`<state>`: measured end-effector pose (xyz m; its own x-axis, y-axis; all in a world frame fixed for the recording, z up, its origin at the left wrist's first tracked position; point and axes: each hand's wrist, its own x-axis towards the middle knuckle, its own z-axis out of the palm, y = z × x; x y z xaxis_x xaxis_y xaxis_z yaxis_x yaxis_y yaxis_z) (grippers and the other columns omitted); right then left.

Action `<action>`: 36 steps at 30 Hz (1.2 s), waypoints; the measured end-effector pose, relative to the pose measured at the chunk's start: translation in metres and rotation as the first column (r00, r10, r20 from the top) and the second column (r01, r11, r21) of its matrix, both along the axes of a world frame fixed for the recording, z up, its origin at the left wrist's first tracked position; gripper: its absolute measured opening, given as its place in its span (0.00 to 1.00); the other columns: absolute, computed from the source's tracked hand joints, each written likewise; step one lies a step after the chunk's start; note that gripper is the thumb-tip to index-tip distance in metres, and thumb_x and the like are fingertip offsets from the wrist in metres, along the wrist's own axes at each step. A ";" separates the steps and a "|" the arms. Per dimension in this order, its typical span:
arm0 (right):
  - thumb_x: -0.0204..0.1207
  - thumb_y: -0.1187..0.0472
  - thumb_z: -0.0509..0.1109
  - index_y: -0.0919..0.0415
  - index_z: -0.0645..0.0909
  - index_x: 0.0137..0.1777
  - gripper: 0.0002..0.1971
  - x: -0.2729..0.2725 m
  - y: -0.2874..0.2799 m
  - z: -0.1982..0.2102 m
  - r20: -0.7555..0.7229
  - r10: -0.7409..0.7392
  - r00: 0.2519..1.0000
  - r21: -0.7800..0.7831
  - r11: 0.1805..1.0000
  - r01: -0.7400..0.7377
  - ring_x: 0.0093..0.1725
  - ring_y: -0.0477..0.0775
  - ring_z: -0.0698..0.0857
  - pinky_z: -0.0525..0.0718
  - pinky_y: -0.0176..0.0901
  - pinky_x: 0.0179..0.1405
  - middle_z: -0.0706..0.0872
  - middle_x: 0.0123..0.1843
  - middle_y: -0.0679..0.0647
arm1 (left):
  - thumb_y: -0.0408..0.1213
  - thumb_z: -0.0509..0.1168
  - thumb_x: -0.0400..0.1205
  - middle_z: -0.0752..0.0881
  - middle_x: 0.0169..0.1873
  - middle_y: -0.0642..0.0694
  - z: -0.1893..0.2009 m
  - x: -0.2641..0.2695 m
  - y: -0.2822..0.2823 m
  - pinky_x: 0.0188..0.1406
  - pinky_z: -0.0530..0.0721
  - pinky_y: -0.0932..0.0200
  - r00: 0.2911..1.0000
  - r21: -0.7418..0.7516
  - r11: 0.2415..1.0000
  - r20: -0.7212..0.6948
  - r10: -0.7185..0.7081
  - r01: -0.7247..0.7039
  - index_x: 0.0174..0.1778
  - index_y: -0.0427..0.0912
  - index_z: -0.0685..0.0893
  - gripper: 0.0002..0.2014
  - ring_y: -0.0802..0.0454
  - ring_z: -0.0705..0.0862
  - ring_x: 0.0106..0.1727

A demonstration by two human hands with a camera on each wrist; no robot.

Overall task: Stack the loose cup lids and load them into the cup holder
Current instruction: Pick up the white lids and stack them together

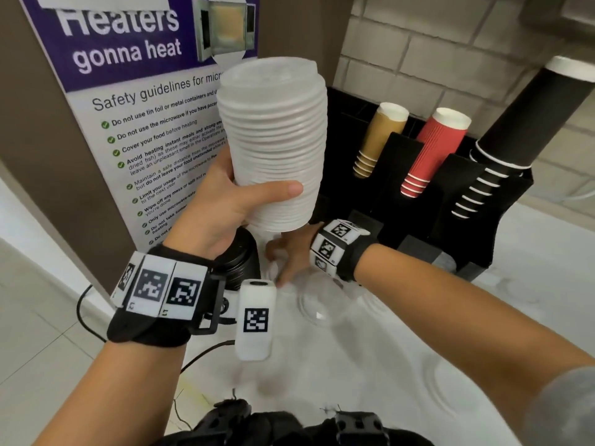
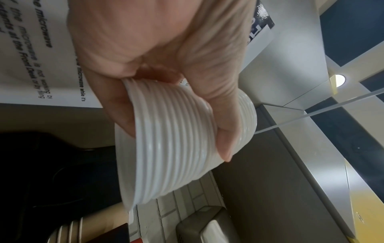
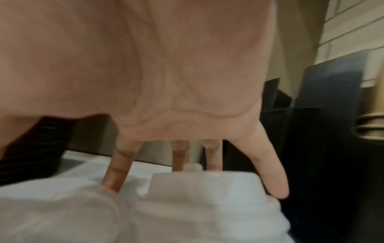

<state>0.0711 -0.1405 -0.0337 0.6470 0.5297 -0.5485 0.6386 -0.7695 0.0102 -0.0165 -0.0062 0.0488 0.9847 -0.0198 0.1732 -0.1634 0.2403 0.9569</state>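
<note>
My left hand [image 1: 225, 201] grips a tall stack of white cup lids [image 1: 273, 146] near its bottom and holds it upright in the air, thumb across the front. The left wrist view shows the ribbed stack [image 2: 176, 148] between thumb and fingers of that hand [image 2: 166, 49]. Below the stack, my right hand [image 1: 289, 255] reaches down to the white counter. Its fingers [image 3: 270, 172] are straight and spread over a loose white lid [image 3: 207, 189], touching its far edge; the picture is blurred. The black cup holder [image 1: 418, 188] stands behind to the right.
The holder carries slanted stacks of brown cups [image 1: 380, 140], red cups [image 1: 434, 149] and black cups [image 1: 515, 130]. A stack of black lids [image 1: 241, 255] sits under my left wrist. More loose lids [image 1: 318, 300] lie on the white counter [image 1: 483, 317]. A poster [image 1: 145, 107] covers the left wall.
</note>
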 end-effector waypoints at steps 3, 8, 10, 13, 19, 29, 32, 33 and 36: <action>0.55 0.24 0.67 0.31 0.69 0.62 0.34 -0.009 -0.028 0.001 -0.032 0.021 0.999 -0.159 0.987 -0.025 0.59 0.63 0.68 0.71 0.54 0.47 0.68 0.58 0.49 | 0.34 0.82 0.56 0.89 0.59 0.45 0.000 -0.001 -0.002 0.50 0.87 0.58 1.000 -0.004 1.000 -0.009 -0.006 0.006 0.72 0.38 0.76 0.44 0.49 0.88 0.60; 0.57 0.24 0.70 0.30 0.70 0.60 0.31 -0.032 -0.062 0.009 -0.112 -0.068 0.991 -0.210 0.977 0.044 0.65 0.61 0.68 0.70 0.57 0.58 0.69 0.62 0.47 | 0.41 0.82 0.54 0.89 0.59 0.47 0.000 -0.002 -0.013 0.45 0.87 0.57 1.000 0.030 1.000 -0.013 -0.001 0.002 0.71 0.40 0.77 0.46 0.50 0.88 0.59; 0.57 0.24 0.70 0.27 0.69 0.63 0.33 -0.037 -0.071 0.018 -0.107 -0.115 0.988 -0.146 0.984 0.099 0.69 0.57 0.65 0.64 0.64 0.65 0.70 0.65 0.44 | 0.37 0.83 0.56 0.88 0.60 0.47 0.000 -0.002 -0.018 0.51 0.87 0.54 1.000 0.046 0.999 -0.004 -0.019 0.019 0.72 0.41 0.76 0.45 0.50 0.87 0.61; 0.65 0.40 0.78 0.36 0.60 0.77 0.43 -0.041 -0.082 0.037 -0.173 -0.221 0.960 0.280 0.923 0.263 0.70 0.51 0.70 0.71 0.51 0.71 0.73 0.68 0.45 | 0.33 0.81 0.59 0.88 0.61 0.44 -0.001 -0.001 -0.027 0.57 0.86 0.49 1.000 0.039 0.999 0.011 -0.018 0.017 0.72 0.39 0.76 0.42 0.49 0.87 0.61; 0.76 0.82 0.59 0.47 0.50 0.82 0.42 -0.065 -0.076 0.046 -0.675 0.050 0.736 0.735 -0.036 0.677 0.69 0.63 0.80 0.79 0.57 0.69 0.78 0.71 0.65 | 0.41 0.82 0.57 0.86 0.64 0.41 -0.004 -0.001 -0.038 0.66 0.82 0.40 0.999 0.034 0.999 0.031 -0.009 0.008 0.73 0.37 0.76 0.45 0.45 0.85 0.64; 0.73 0.78 0.56 0.46 0.72 0.73 0.33 -0.077 -0.046 0.015 -0.769 0.293 0.568 0.387 -0.494 0.778 0.62 0.63 0.83 0.78 0.67 0.67 0.81 0.67 0.62 | 0.36 0.84 0.64 0.62 0.78 0.54 -0.017 0.005 -0.033 0.79 0.65 0.57 0.949 0.356 0.896 0.258 0.180 -0.267 0.81 0.51 0.47 0.60 0.58 0.64 0.79; 0.74 0.79 0.54 0.48 0.70 0.74 0.33 -0.077 -0.041 0.010 -0.797 0.267 0.542 0.368 -0.497 0.786 0.61 0.63 0.83 0.79 0.67 0.66 0.83 0.63 0.63 | 0.38 0.82 0.67 0.58 0.81 0.50 -0.014 0.006 -0.025 0.80 0.63 0.56 0.923 0.410 0.859 0.349 0.162 -0.306 0.80 0.60 0.43 0.59 0.55 0.62 0.80; 0.75 0.79 0.54 0.48 0.70 0.74 0.33 -0.077 -0.039 0.009 -0.802 0.261 0.537 0.364 -0.500 0.786 0.63 0.64 0.82 0.79 0.67 0.66 0.82 0.64 0.63 | 0.40 0.81 0.68 0.59 0.79 0.50 -0.013 0.006 -0.023 0.74 0.66 0.63 0.920 0.453 0.834 0.362 0.149 -0.314 0.81 0.60 0.48 0.55 0.56 0.63 0.77; 0.74 0.80 0.54 0.50 0.69 0.74 0.33 -0.076 -0.033 0.006 -0.816 0.258 0.518 0.335 -0.519 0.787 0.68 0.68 0.79 0.80 0.66 0.64 0.80 0.67 0.66 | 0.48 0.76 0.73 0.67 0.74 0.48 -0.009 0.003 -0.018 0.57 0.67 0.67 0.936 0.649 0.689 0.328 0.130 -0.323 0.78 0.59 0.64 0.39 0.56 0.68 0.68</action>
